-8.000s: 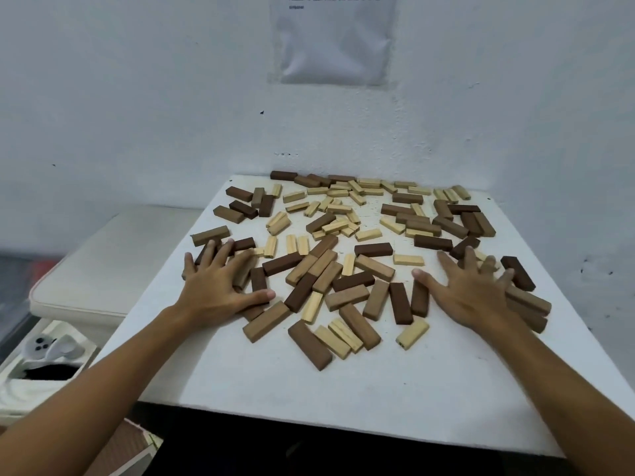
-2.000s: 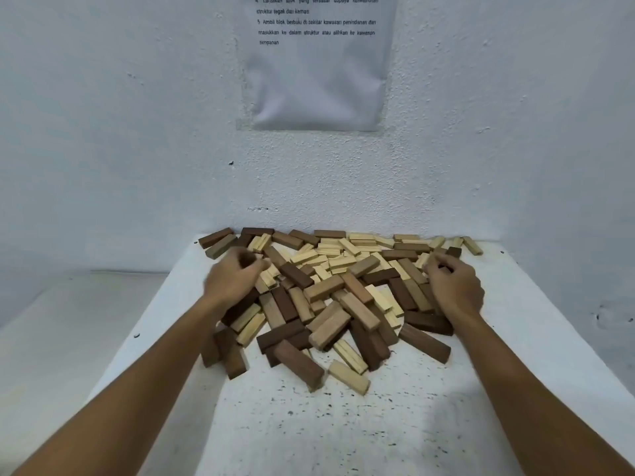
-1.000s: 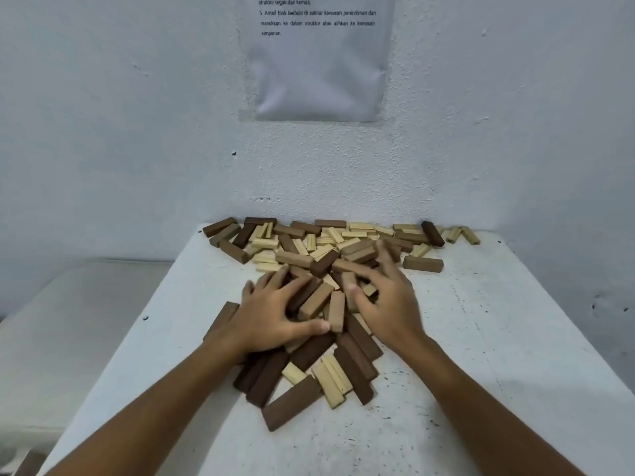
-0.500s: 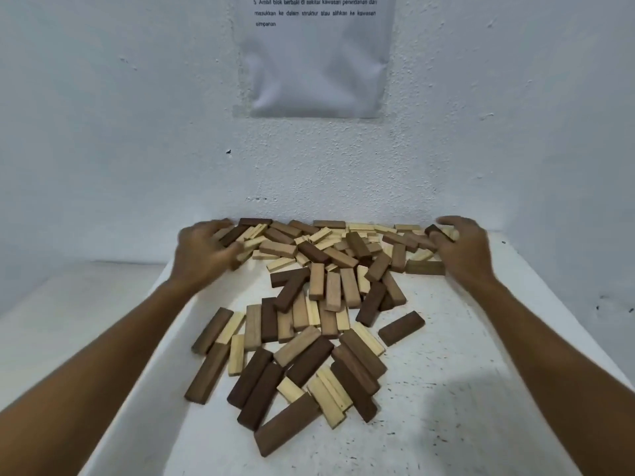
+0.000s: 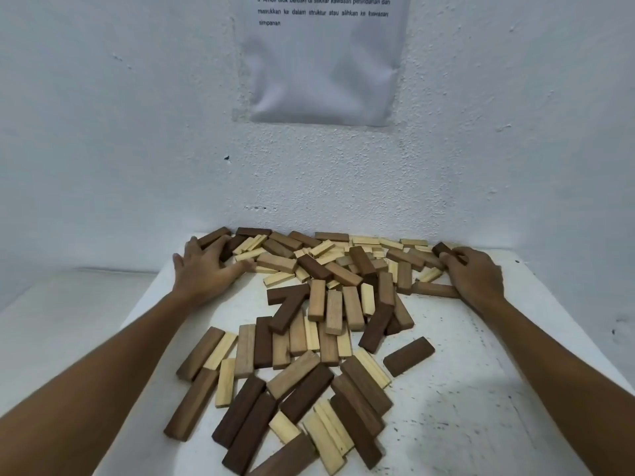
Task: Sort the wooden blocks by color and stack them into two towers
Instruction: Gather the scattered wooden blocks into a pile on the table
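Observation:
A mixed heap of wooden blocks [image 5: 333, 304] in dark brown, mid brown and pale wood covers the white table [image 5: 481, 417], from the back wall to the near edge. None are stacked in towers. My left hand [image 5: 206, 271] lies flat with spread fingers on the blocks at the heap's far left corner. My right hand [image 5: 476, 274] presses against the heap's far right edge, its fingertips bent over a dark block [image 5: 441, 248] there. One dark block [image 5: 409, 356] lies alone to the right of the heap.
A printed paper sheet [image 5: 326, 63] hangs on the white wall right behind the table. A lower white surface [image 5: 68, 321] adjoins the table on the left. Bare tabletop shows at the near right.
Over eight seconds the spread-out blocks were raked into one heap. In the last second my hands went from the heap's middle out to its far left and right corners.

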{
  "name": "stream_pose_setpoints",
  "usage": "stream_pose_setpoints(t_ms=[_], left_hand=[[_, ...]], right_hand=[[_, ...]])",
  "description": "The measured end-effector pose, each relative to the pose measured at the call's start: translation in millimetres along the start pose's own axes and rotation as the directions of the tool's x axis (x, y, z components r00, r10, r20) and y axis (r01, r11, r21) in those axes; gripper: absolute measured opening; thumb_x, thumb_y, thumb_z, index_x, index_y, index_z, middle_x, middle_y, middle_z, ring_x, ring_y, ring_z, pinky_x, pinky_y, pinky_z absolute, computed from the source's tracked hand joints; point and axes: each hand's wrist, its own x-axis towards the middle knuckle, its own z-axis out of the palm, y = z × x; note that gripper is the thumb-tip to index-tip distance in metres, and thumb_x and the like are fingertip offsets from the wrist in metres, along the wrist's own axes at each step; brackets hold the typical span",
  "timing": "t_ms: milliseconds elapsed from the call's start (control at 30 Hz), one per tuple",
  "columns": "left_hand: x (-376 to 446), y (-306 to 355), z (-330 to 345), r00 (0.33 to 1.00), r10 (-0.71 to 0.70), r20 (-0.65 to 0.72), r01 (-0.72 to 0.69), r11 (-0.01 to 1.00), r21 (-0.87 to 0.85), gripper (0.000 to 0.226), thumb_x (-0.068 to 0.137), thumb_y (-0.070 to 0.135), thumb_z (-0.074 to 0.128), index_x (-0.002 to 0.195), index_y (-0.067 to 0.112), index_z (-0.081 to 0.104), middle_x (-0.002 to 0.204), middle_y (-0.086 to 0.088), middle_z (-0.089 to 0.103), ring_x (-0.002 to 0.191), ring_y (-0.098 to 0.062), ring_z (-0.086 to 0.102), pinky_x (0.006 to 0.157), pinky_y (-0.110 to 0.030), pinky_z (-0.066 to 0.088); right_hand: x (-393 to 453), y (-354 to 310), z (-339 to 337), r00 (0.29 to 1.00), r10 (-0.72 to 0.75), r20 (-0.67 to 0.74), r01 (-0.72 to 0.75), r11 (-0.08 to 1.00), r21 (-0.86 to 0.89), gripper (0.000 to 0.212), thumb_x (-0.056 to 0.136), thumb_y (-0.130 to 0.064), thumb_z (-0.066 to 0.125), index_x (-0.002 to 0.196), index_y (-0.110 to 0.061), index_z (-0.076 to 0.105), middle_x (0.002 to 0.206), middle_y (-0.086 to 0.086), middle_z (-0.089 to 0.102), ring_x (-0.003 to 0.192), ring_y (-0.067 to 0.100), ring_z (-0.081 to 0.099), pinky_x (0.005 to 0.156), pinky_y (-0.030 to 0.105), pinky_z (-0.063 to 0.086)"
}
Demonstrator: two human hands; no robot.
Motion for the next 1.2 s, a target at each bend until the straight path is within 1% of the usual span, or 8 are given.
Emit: stream_pose_setpoints(t_ms=[300, 433, 633, 733, 833, 933, 1033, 1200], left_hand=[[-33.8, 38.6, -4.6, 0.988, -0.019, 0.155, 0.043, 0.987, -0.158, 0.081, 0.057, 0.081, 0.034, 0.116, 0.027, 0.049, 0.121, -0.017, 0.048, 0.12, -0.033, 0.042, 0.101, -0.044, 0.033], [-51.4, 45.2, -19.3, 0.977, 0.025, 0.214, 0.022, 0.976, -0.216, 0.062, 0.077, 0.06, 0.061, 0.127, 0.024, 0.057, 0.122, -0.015, 0.048, 0.121, -0.032, 0.047, 0.098, -0.036, 0.039], [-80.8, 54.3, -33.9, 0.93, 0.225, 0.292, -0.175, 0.966, -0.188, 0.051, 0.086, 0.051, 0.064, 0.125, 0.017, 0.064, 0.141, -0.009, 0.049, 0.135, -0.023, 0.04, 0.105, -0.032, 0.033], [-97.9, 49.5, -45.8, 0.906, 0.328, 0.269, -0.29, 0.942, -0.171, 0.095, 0.064, 0.087, 0.048, 0.136, 0.026, 0.054, 0.154, -0.005, 0.034, 0.144, -0.022, 0.025, 0.116, -0.042, 0.024], [-111.6, 37.5, -52.8, 0.838, 0.459, 0.296, -0.435, 0.888, -0.145, 0.107, 0.055, 0.099, 0.035, 0.144, 0.039, 0.039, 0.161, 0.005, 0.018, 0.149, -0.015, 0.004, 0.119, -0.05, 0.013], [-127.8, 31.1, -48.5, 0.76, 0.524, 0.384, -0.541, 0.838, -0.073, 0.104, 0.059, 0.097, 0.038, 0.149, 0.047, 0.019, 0.162, 0.011, -0.003, 0.147, -0.009, -0.016, 0.12, -0.052, 0.004], [-133.7, 29.6, -37.8, 0.737, 0.534, 0.415, -0.576, 0.817, -0.029, 0.105, 0.063, 0.093, 0.04, 0.151, 0.047, 0.005, 0.161, 0.012, -0.017, 0.144, -0.01, -0.027, 0.12, -0.048, -0.003], [-132.8, 36.0, -30.1, 0.751, 0.549, 0.367, -0.575, 0.817, -0.045, 0.101, 0.066, 0.09, 0.043, 0.151, 0.047, 0.01, 0.162, 0.01, -0.011, 0.144, -0.008, -0.026, 0.117, -0.037, -0.007]], right_hand=[[-40.4, -46.7, -7.8, 0.999, -0.04, 0.023, 0.029, 0.94, 0.34, 0.023, 0.086, -0.013, 0.068, 0.108, -0.006, 0.07, 0.114, 0.011, 0.063, 0.101, 0.023, 0.058, 0.082, 0.024, 0.037], [-68.6, -77.2, -11.0, 0.973, -0.17, 0.157, 0.104, 0.928, 0.359, 0.016, 0.09, -0.007, 0.063, 0.103, -0.01, 0.073, 0.1, 0.004, 0.068, 0.086, 0.013, 0.059, 0.065, 0.009, 0.04], [-108.0, -98.2, -6.0, 0.867, -0.391, 0.308, 0.357, 0.92, 0.163, 0.033, 0.091, -0.03, 0.062, 0.121, -0.015, 0.066, 0.132, 0.005, 0.057, 0.124, 0.024, 0.05, 0.097, 0.031, 0.039], [-137.0, -101.5, -14.8, 0.754, -0.535, 0.38, 0.561, 0.826, 0.051, 0.064, 0.085, -0.062, 0.049, 0.139, -0.029, 0.05, 0.157, 0.0, 0.029, 0.147, 0.023, 0.02, 0.118, 0.049, 0.016], [-167.7, -98.2, -19.5, 0.595, -0.626, 0.504, 0.739, 0.673, -0.036, 0.088, 0.075, -0.087, 0.027, 0.15, -0.04, 0.028, 0.163, -0.005, 0.009, 0.15, 0.017, -0.005, 0.119, 0.048, -0.006], [-181.4, -87.3, -15.6, 0.544, -0.604, 0.583, 0.798, 0.587, -0.137, 0.095, 0.07, -0.093, 0.017, 0.152, -0.046, 0.008, 0.164, -0.002, -0.007, 0.148, 0.022, -0.02, 0.118, 0.052, -0.012], [-176.8, -81.9, -10.4, 0.535, -0.604, 0.591, 0.801, 0.584, -0.129, 0.095, 0.07, -0.094, 0.01, 0.152, -0.047, 0.003, 0.164, -0.001, -0.007, 0.148, 0.02, -0.02, 0.119, 0.053, -0.011], [-156.2, -82.9, -2.2, 0.5, -0.662, 0.559, 0.832, 0.547, -0.097, 0.088, 0.076, -0.087, 0.006, 0.152, -0.044, 0.013, 0.164, -0.003, 0.006, 0.15, 0.018, -0.003, 0.118, 0.044, -0.008]])
